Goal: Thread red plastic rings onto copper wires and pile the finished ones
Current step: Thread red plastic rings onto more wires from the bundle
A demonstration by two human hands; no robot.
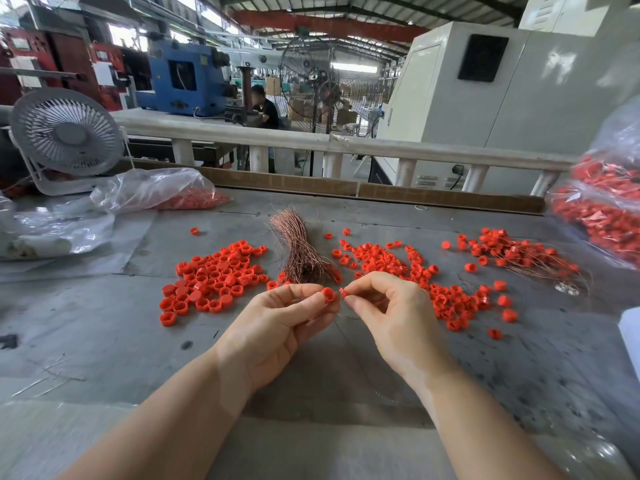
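My left hand (284,323) pinches a red plastic ring (328,294) between thumb and fingers, just above the table. My right hand (391,313) pinches a smaller red piece (343,292) right beside that ring, and a thin copper wire (343,315) hangs below the two hands. Behind the hands lies a bundle of copper wires (298,247). Loose red rings form one heap on the left (211,278) and another on the right (415,271). A pile of finished rings on wires (512,252) lies at the far right.
A grey table (104,334) carries everything. A clear bag of red rings (187,197) lies at the back left beside a white desk fan (67,135). A big bag of finished pieces (606,209) stands at the right edge. A person sits far behind the railing.
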